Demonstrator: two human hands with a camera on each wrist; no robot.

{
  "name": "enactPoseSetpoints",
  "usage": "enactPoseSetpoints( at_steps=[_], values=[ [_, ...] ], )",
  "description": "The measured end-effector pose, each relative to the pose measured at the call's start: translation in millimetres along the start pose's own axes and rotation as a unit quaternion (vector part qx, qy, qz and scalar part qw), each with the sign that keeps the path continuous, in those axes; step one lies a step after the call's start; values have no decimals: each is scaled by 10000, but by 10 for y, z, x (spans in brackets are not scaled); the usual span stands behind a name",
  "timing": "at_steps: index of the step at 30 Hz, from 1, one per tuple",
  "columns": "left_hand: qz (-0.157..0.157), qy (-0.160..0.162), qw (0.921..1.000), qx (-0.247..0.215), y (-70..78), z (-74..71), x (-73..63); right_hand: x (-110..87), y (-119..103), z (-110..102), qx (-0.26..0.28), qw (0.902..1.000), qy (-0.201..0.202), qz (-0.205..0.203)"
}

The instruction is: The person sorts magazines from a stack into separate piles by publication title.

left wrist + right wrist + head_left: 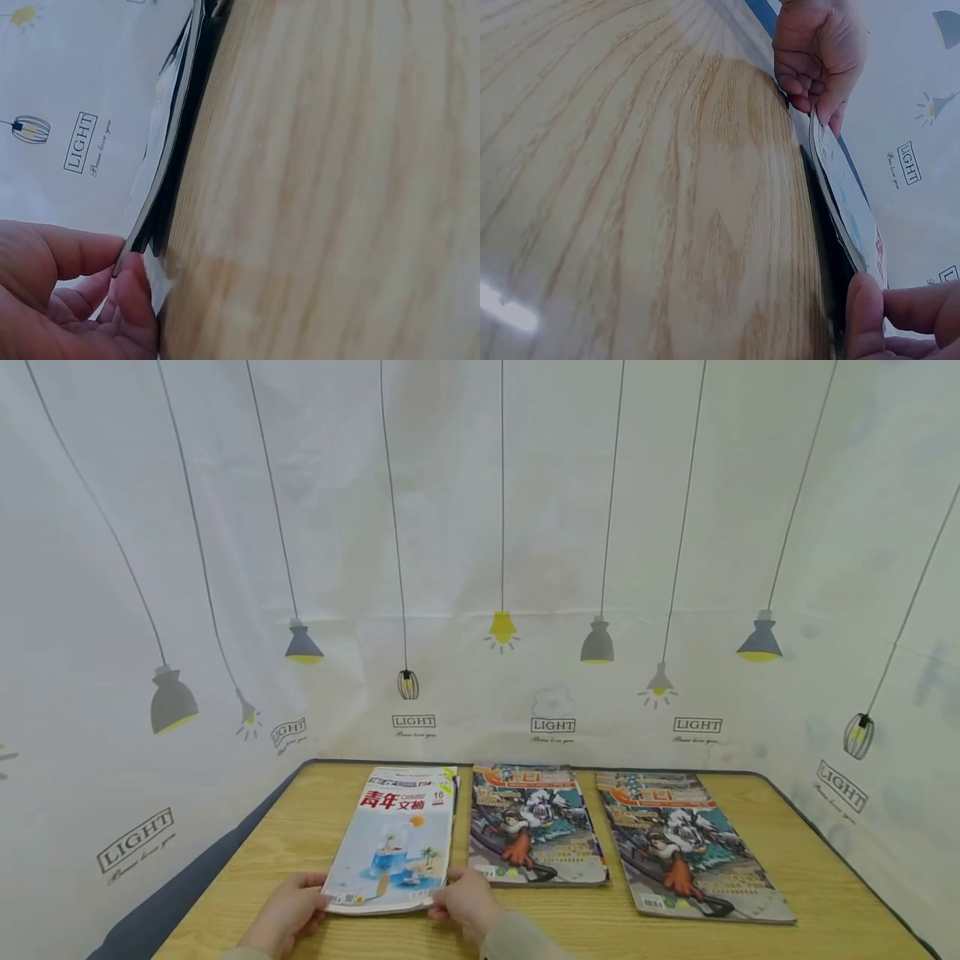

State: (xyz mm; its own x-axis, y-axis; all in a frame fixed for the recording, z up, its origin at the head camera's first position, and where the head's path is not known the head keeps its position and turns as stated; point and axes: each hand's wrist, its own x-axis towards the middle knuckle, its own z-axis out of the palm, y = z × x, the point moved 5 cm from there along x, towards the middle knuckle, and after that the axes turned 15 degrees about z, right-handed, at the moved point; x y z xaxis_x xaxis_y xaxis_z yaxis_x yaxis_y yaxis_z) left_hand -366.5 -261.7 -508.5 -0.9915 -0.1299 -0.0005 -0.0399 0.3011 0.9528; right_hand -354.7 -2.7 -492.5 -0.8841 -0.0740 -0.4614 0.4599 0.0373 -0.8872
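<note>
A magazine (pixel 397 843) with a pale blue cover, red title and small island pictures lies at the left of the table. My left hand (pixel 288 910) pinches its near left corner between thumb and fingers. At the near right corner, my right hand (pixel 468 902) pinches the same magazine. Its near edge is raised over the tabletop, with a dark gap below in the right wrist view. Another magazine (pixel 397 773) peeks out beneath it at the far end; the rest of that one is hidden.
Two piles of comic-style magazines lie to the right, a middle pile (pixel 536 827) close by my right hand and a right pile (pixel 690 852) farther over. The wooden table (pixel 817 893) ends at a white curtain (pixel 465 527) printed with hanging lamps.
</note>
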Motion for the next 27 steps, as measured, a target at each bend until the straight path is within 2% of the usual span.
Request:
enactPoseSetpoints(
  at_steps=[4, 7, 12, 20, 23, 27],
  values=[
    [116, -61, 9991, 391, 5, -57, -4, -39, 3, -20, -472, 9987, 175, -30],
    [290, -48, 9977, 610, 90, -68, -27, -93, -8, -67, -795, 9962, 272, -219],
    [561, 89, 9965, 621, 303, 51, -76, -150, -57, -236, -1097, 9906, 390, -724],
    [647, 59, 9974, 325, 526, 520, -128, -110, -144, -628, -1627, 9806, 383, -1023],
    [727, -95, 9971, 223, 601, 720, -154, -96, -142, -792, -1738, 9776, 570, -1042],
    [956, -318, 9949, 107, 681, 983, -167, -84, -128, -1014, -1669, 9797, 624, -914]
  ],
)
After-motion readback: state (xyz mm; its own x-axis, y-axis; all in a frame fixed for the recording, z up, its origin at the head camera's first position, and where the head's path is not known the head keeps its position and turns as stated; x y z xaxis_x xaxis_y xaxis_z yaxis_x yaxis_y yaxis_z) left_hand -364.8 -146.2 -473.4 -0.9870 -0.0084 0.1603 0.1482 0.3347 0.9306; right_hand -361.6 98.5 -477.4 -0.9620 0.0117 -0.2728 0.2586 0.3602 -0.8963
